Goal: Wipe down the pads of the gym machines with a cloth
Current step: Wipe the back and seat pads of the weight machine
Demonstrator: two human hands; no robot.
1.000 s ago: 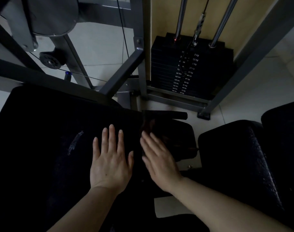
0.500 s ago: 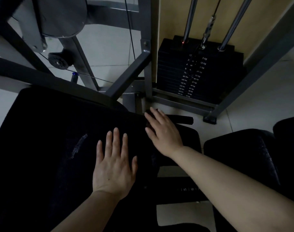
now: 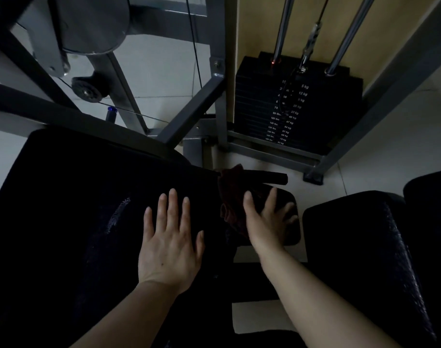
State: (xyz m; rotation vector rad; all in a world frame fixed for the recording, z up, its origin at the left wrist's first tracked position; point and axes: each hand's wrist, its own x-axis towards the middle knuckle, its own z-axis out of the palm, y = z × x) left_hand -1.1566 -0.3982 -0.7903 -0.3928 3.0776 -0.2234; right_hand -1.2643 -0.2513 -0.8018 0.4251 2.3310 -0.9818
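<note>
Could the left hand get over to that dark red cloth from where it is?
Probably yes. The left hand lies flat on the big black pad, and the dark red cloth sits just beside it under the right hand, with nothing visible between them.

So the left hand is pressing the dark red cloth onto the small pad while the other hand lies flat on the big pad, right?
Not quite: in the head view the right hand presses the dark red cloth onto the small pad; the left hand lies flat on the big pad.
</note>
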